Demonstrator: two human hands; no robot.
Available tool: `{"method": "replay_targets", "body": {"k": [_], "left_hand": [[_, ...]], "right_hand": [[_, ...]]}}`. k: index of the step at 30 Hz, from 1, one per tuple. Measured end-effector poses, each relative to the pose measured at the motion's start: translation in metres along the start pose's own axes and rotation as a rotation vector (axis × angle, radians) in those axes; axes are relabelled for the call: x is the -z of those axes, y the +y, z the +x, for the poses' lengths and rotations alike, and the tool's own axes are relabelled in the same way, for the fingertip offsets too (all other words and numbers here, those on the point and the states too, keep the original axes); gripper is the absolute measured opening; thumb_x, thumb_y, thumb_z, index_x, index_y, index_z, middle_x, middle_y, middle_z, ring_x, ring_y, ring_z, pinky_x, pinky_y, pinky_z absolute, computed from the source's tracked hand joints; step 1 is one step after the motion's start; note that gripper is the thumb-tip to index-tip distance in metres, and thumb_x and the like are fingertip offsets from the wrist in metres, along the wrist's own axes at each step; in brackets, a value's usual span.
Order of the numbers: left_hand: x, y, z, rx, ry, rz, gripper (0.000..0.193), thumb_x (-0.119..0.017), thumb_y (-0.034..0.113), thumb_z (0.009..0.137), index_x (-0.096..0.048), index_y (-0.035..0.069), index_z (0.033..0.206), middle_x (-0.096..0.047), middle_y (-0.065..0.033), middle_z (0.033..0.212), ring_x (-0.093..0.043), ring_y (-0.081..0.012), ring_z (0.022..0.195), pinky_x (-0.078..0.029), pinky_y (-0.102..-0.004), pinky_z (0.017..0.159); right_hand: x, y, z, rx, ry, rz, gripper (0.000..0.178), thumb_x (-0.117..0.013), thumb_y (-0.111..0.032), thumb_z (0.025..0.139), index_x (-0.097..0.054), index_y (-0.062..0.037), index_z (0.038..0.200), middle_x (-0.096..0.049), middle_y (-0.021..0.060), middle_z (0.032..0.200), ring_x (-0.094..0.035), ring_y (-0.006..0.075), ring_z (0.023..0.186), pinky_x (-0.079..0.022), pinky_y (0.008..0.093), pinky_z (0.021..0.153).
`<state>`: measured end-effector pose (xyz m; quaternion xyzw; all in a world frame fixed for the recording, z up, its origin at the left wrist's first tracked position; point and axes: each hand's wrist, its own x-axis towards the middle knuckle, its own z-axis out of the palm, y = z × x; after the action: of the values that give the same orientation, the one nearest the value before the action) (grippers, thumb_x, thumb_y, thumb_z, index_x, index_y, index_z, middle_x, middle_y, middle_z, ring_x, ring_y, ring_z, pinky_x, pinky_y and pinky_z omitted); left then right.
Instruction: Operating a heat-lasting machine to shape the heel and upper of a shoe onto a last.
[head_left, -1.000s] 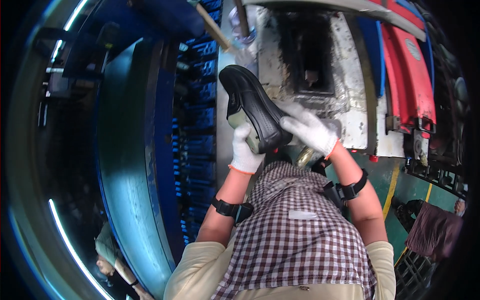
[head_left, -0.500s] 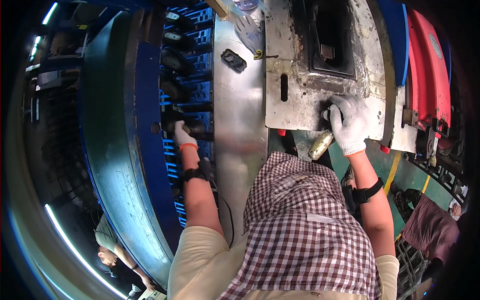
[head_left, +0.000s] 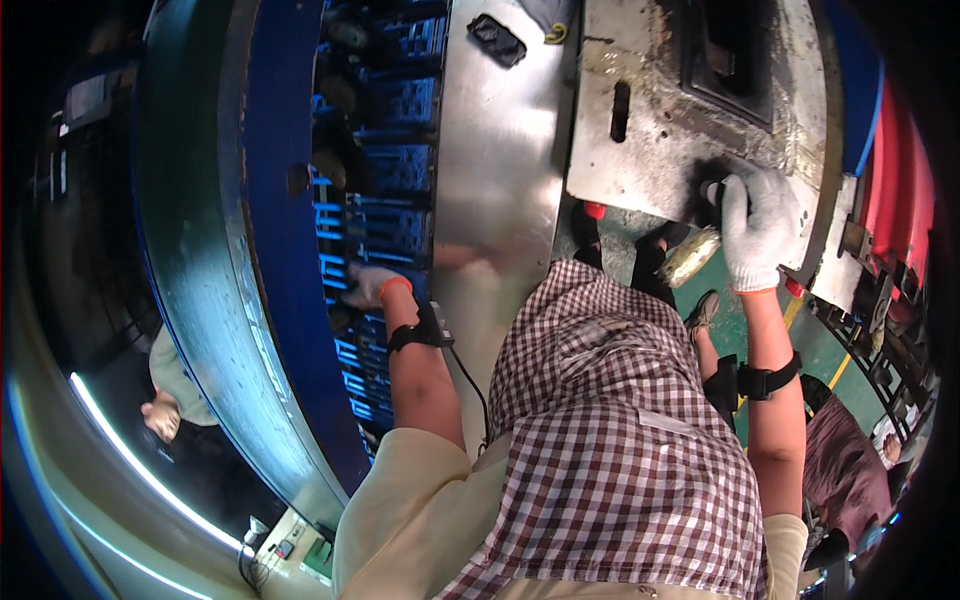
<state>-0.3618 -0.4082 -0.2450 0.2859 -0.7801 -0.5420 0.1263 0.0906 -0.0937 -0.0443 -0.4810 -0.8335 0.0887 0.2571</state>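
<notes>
My left hand (head_left: 371,287), in a white glove with an orange cuff, reaches into the blue rack (head_left: 405,170) on the left. Its fingers are blurred in the shadow, so whether they hold anything cannot be told. My right hand (head_left: 765,228), also gloved, lies closed at the near edge of the worn metal plate (head_left: 625,165). Its fingers curl by a small dark piece (head_left: 712,188) with a pale spot; what exactly they grip is mostly hidden. Just beside that hand, a yellowish wrapped handle-like piece (head_left: 692,257) sticks out below the plate's edge.
Dark shoe-like items (head_left: 340,155) sit in the rack. A black oblong part (head_left: 497,40) and a grey glove (head_left: 548,15) lie on the metal counter (head_left: 497,140). A framed opening (head_left: 735,60) is in the plate. Other people are at far left (head_left: 180,385) and right (head_left: 850,460).
My view has shifted, so the counter and plate sit higher and further right. My left hand has moved nearer along the rack, away from a dark item. My right hand stays at the plate's edge.
</notes>
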Motion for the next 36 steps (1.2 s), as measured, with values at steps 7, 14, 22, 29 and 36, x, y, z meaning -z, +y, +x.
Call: {"method": "replay_targets", "body": {"k": [7, 14, 22, 29, 36], "left_hand": [[0.084, -0.069, 0.139, 0.438, -0.303, -0.329, 0.072, -0.064, 0.053, 0.09, -0.052, 0.012, 0.148, -0.056, -0.0073, 0.15, -0.053, -0.0281, 0.135, -0.037, -0.0479, 0.115], [0.069, -0.059, 0.244, 0.565, -1.334, 0.521, 0.052, -0.058, 0.03, 0.1, -0.049, 0.006, 0.145, -0.057, -0.0122, 0.145, -0.054, -0.0258, 0.133, -0.037, -0.045, 0.117], [0.119, -0.057, 0.109, 0.623, -0.486, -0.52, 0.048, -0.065, 0.019, 0.086, -0.06, -0.004, 0.128, -0.063, -0.0236, 0.131, -0.062, -0.0379, 0.122, -0.057, -0.0606, 0.1], [0.086, 0.042, -0.101, 0.767, -1.001, -0.464, 0.06, -0.063, 0.009, 0.076, -0.055, -0.009, 0.133, -0.058, -0.023, 0.14, -0.053, -0.0366, 0.134, -0.04, -0.0606, 0.117], [0.032, 0.145, -0.315, 0.576, -1.922, -0.264, 0.081, -0.071, 0.018, 0.079, -0.043, 0.003, 0.154, -0.053, -0.0147, 0.151, -0.049, -0.0321, 0.14, -0.034, -0.0493, 0.122]], "right_hand": [[-0.008, 0.004, -0.005, 0.008, -0.101, -0.067, 0.012, -0.066, -0.01, 0.089, -0.074, -0.0061, 0.098, -0.072, 0.0127, 0.095, -0.067, 0.0323, 0.088, -0.052, 0.0434, 0.082], [-0.004, 0.028, -0.01, 0.232, -0.204, -0.104, 0.01, -0.064, -0.018, 0.091, -0.07, -0.0103, 0.091, -0.069, 0.0096, 0.093, -0.062, 0.0323, 0.087, -0.048, 0.044, 0.084], [-0.01, 0.022, -0.011, 0.015, -0.082, -0.011, 0.013, -0.066, -0.021, 0.09, -0.069, -0.0109, 0.098, -0.064, 0.0108, 0.093, -0.06, 0.0323, 0.092, -0.047, 0.0445, 0.086], [-0.001, -0.01, 0.005, 0.186, 0.075, 0.203, 0.026, -0.069, -0.02, 0.082, -0.072, -0.0121, 0.107, -0.066, 0.009, 0.1, -0.062, 0.0313, 0.096, -0.051, 0.0457, 0.084], [0.008, -0.067, 0.038, -0.083, -0.447, 0.854, 0.092, -0.076, -0.029, 0.082, -0.034, -0.007, 0.161, -0.031, 0.0261, 0.164, -0.028, 0.0419, 0.154, -0.027, 0.0434, 0.126]]}}
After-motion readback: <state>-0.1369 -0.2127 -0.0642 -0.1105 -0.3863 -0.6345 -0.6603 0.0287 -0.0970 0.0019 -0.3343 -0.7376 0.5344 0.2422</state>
